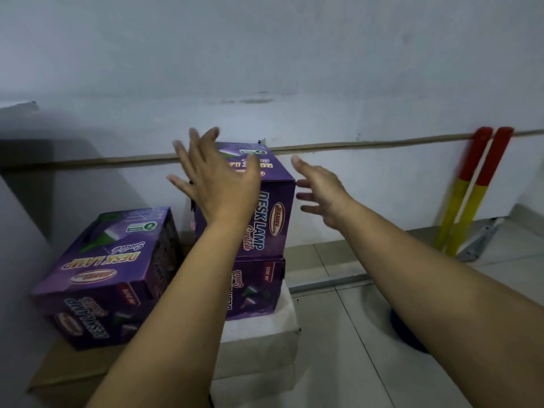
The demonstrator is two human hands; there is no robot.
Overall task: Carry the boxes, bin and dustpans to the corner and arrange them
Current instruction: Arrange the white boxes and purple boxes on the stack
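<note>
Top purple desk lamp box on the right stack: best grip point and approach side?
Clamp the top desk lamp box by its two opposite side faces, coming from the front above. It sits upright on another box, faces flat; left hand and right hand are open on either side.

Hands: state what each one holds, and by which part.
Nothing is held. The left hand is spread open over the top purple cardboard desk-lamp box; the right hand is open beside it.
</note>
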